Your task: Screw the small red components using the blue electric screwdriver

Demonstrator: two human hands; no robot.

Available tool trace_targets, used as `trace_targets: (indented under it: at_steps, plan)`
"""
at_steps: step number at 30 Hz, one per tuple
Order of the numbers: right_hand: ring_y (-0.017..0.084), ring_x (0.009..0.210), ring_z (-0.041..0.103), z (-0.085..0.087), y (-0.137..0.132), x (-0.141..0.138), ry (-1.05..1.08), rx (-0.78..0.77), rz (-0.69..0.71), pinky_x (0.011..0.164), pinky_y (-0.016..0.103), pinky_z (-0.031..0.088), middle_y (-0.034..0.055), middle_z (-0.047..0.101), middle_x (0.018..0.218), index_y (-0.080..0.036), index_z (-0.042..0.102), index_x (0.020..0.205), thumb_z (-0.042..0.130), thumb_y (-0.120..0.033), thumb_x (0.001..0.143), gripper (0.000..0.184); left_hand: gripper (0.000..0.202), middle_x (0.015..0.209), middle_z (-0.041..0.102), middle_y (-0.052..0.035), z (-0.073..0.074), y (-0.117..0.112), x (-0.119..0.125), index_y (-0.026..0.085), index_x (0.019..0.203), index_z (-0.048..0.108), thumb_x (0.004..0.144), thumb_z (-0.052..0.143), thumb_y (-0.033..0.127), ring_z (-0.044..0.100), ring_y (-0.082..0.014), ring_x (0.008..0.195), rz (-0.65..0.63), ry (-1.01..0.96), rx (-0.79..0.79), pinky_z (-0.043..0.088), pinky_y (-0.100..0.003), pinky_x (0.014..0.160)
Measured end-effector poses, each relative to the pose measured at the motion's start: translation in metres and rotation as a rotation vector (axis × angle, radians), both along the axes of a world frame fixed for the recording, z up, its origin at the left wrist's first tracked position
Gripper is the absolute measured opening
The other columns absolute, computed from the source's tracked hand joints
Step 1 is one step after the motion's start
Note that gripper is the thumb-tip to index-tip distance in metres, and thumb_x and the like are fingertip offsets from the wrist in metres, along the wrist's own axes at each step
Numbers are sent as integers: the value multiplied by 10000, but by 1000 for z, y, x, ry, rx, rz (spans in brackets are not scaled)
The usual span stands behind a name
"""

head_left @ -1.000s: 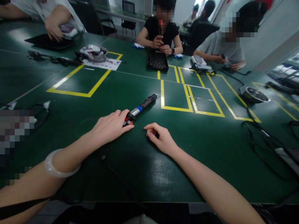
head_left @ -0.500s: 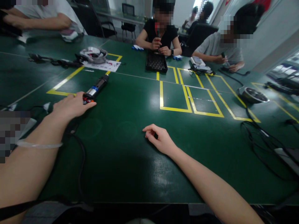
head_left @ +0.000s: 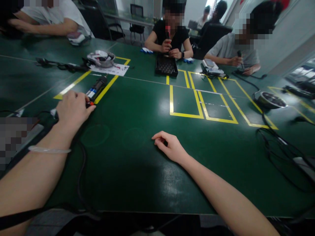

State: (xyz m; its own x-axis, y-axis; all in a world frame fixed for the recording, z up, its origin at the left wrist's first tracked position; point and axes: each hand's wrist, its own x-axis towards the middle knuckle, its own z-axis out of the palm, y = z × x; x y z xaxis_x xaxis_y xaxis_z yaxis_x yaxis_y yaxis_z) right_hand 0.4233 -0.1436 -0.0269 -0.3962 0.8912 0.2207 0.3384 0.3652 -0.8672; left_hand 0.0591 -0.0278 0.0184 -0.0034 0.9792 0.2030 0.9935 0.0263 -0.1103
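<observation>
My left hand (head_left: pixel 72 109) is closed round the near end of a black electric screwdriver (head_left: pixel 96 88) with a silver and blue band, which lies on the green table (head_left: pixel 137 108) across a yellow tape line. A black cable trails from that end back along my left arm. My right hand (head_left: pixel 169 146) rests on the table near the middle, fingers loosely curled, with nothing visible in it. A pale bangle sits on my left wrist.
Yellow tape rectangles (head_left: pixel 197 98) mark the table. A black tray (head_left: pixel 165 65) lies before a person opposite. A fan part on a paper sheet (head_left: pixel 102 59) sits at far left, another round fan (head_left: pixel 270 99) at right. Black cables (head_left: pixel 283 147) loop at the right edge. Several people sit around.
My left hand has carried the screwdriver from the table's middle to the far left, over the yellow tape line. My right hand has stayed in place.
</observation>
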Motion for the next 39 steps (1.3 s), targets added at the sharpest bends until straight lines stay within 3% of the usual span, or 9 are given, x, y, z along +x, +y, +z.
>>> trace_targets:
  at_steps: [4, 8, 14, 17, 20, 24, 29, 34, 39]
  plan:
    - [134, 776, 649, 1, 0, 0, -5, 12, 6, 731, 259, 494, 20, 683, 850, -181, 661, 984, 547, -170, 921, 131, 552, 1306, 480, -182, 0, 2, 1, 77, 1258, 535, 988, 377, 532, 479, -349, 1204, 16, 11, -34, 446, -412, 911]
    - [136, 783, 653, 2, 0, 1, -10, 23, 14, 735, 261, 496, 21, 684, 853, -183, 663, 970, 544, -169, 924, 129, 599, 1264, 494, -147, -1, 1, 3, 82, 1257, 552, 1013, 253, 540, 533, -304, 1109, 85, -2, -20, 428, -394, 862]
    - [144, 787, 652, 3, 1, 1, -15, 24, 14, 740, 268, 496, 34, 687, 858, -170, 665, 982, 537, -178, 933, 137, 606, 1220, 584, -112, 2, 2, 5, 105, 1293, 545, 1006, 259, 555, 548, -261, 1057, 80, -125, 78, 431, -389, 921]
    - [136, 775, 641, 2, 2, 1, -17, 21, 21, 733, 260, 490, 26, 682, 851, -177, 662, 987, 535, -173, 929, 139, 555, 1152, 668, -80, 11, -2, 23, 119, 1290, 554, 990, 386, 554, 594, -201, 994, -92, -390, 51, 458, -334, 935]
    - [125, 740, 627, 2, 2, 0, 2, -15, 19, 702, 248, 481, 18, 678, 842, -178, 658, 982, 538, -171, 919, 135, 497, 1135, 707, -87, 18, -17, 53, 124, 1220, 620, 941, 526, 525, 640, -191, 999, -362, -639, -116, 479, -312, 947]
    - [117, 719, 626, 1, 3, 0, 59, -95, 16, 681, 239, 478, 7, 686, 831, -180, 649, 1001, 558, -186, 911, 128, 438, 1164, 716, -79, 20, -47, 94, 207, 1192, 686, 916, 554, 521, 665, -224, 1027, -588, -686, -305, 508, -339, 934]
    - [121, 748, 639, -1, 3, -4, 170, -197, 45, 717, 258, 495, 20, 717, 867, -183, 621, 1046, 570, -254, 945, 133, 356, 1000, 735, -47, 13, -74, 124, 209, 1116, 682, 908, 610, 489, 694, -188, 914, -744, -732, -463, 534, -288, 851]
    - [127, 749, 629, -3, 2, -9, 309, -293, 107, 735, 278, 495, 23, 705, 862, -185, 596, 1005, 614, -353, 941, 181, 290, 1000, 705, -49, 7, -81, 133, 222, 1122, 713, 965, 558, 411, 666, -167, 916, -912, -690, -459, 503, -260, 840]
    - [112, 708, 570, -1, 4, -9, 288, -282, 69, 679, 256, 467, -7, 638, 825, -192, 600, 948, 691, -374, 877, 215, 228, 985, 679, -55, 5, -83, 136, 179, 1067, 664, 945, 608, 363, 648, -168, 906, -922, -706, -406, 499, -262, 821]
